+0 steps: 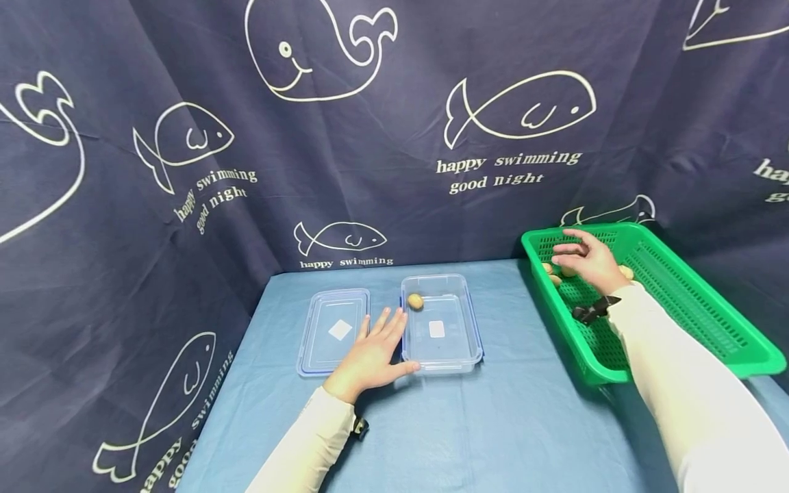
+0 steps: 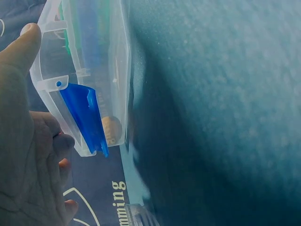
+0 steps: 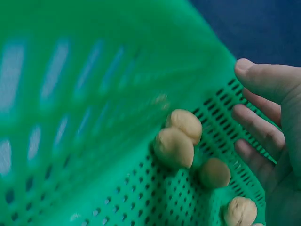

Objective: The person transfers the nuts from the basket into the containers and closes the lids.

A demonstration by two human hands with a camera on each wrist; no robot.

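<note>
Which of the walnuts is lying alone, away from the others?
The walnut inside the clear container, at its far left corner; the others lie in the green basket.

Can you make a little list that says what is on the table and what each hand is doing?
Table: blue cloth-covered table
Box: clear plastic rectangular container with one small tan walnut inside
Lid: clear plastic lid lying flat beside the container, on its left
Basket: green perforated plastic basket holding several tan walnuts
Left hand: left hand lies flat on the table with straight fingers, against the container's edge
Right hand: right hand is open inside the basket, over the walnuts, holding none
Backdrop: dark blue whale-print curtain
</note>
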